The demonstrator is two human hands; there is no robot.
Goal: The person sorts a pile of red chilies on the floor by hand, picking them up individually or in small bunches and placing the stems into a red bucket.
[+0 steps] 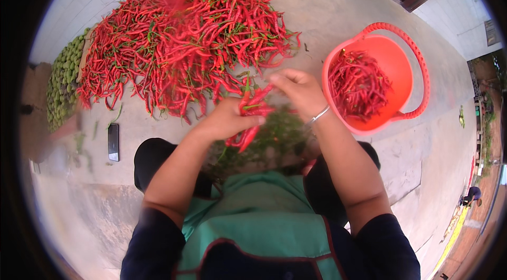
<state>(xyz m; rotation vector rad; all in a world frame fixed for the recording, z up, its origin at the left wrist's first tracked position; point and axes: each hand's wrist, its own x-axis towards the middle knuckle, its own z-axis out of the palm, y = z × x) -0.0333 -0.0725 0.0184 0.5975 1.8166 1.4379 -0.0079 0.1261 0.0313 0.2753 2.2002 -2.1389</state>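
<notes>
Green apron, lower centre. Left hand, mid-frame: closed around red chillies. Right hand, alongside: narrowed, hold unclear. Chilli heap, upper left. Red basket, upper right, part-filled. Advisable: loose grip, pinching close to green stalks.

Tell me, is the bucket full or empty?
Partly full: red peppers lie heaped to one side of the bucket, while its other side shows bare.

No words, labels, brands, numbers or signs can be read on anything here
</notes>
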